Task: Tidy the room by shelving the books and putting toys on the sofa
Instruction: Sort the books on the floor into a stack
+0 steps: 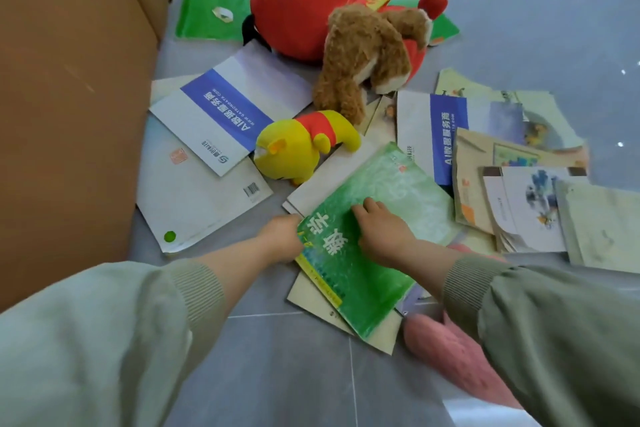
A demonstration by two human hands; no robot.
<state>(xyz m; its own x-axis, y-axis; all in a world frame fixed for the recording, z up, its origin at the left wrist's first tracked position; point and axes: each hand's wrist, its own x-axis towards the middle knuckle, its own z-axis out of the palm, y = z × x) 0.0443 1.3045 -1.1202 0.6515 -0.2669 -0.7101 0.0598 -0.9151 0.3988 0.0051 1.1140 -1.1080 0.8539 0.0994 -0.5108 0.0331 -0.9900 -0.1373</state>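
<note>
here left fingers [293, 225] grip green book [377, 274]; right fingers [369, 206] press.

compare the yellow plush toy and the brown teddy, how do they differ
The yellow plush toy is smooth and wears a red top; the brown teddy is shaggy, plain brown. The brown teddy looks larger than the yellow plush toy. The yellow plush toy lies on books by the green book; the brown teddy sprawls over the red plush. Both are soft toys among the floor clutter.
</note>
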